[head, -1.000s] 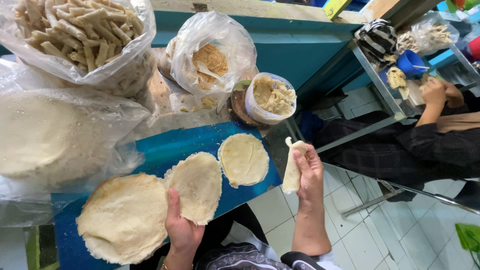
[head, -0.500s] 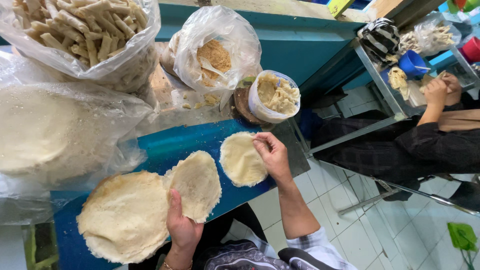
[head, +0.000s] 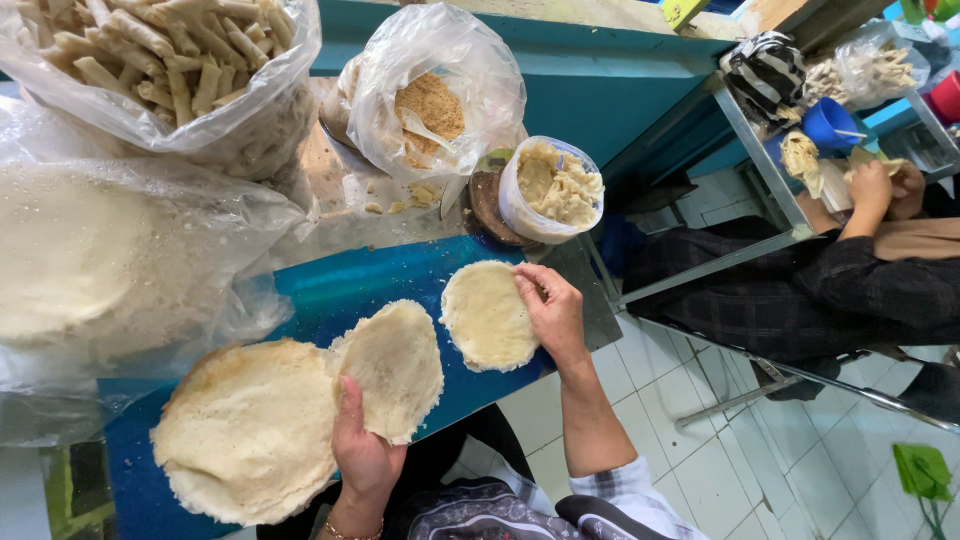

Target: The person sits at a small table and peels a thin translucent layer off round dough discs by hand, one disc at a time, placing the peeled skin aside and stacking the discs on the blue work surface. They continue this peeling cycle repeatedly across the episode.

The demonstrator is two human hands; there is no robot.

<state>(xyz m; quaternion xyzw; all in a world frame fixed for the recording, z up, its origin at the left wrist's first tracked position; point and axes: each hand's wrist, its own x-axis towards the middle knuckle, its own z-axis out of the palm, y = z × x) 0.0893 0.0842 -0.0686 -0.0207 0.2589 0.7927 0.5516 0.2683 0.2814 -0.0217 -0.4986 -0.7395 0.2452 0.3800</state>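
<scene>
Head view, the only one. Three thin pale wrappers lie in a row on the blue board (head: 330, 290), spread flat so each face is open to work on.

Left hand (head: 362, 452) comes up from the near edge and grips the middle wrapper (head: 392, 366) at its lower rim: thumb on top, fingers under, closed on the sheet. Looks like it pins the sheet so it doesn't slide on the slick board. This wrapper slightly overlaps the big wrapper (head: 250, 430) further left, which nobody touches.

Right hand (head: 556, 312) lies on the right edge of the small wrapper (head: 487, 316), fingers spread and curled onto the rim, palm down. Pressing or lifting the edge: can't tell which. Not closed around anything.

Supplies sit just behind the board, inside arm's reach: a tub of filling (head: 551, 190) directly above the small wrapper, a clear bag of brown crumbs (head: 432, 100) with a spoon in it next to that. The bag of finished rolls (head: 160, 70) is parked far left, out of the working lane. A large plastic-covered stack of wrappers (head: 110, 260) sits left of the board, covered probably to keep it from drying.

Another person in a dark sleeve (head: 860, 290) works at a separate metal table (head: 745, 130) to the right, well apart.
</scene>
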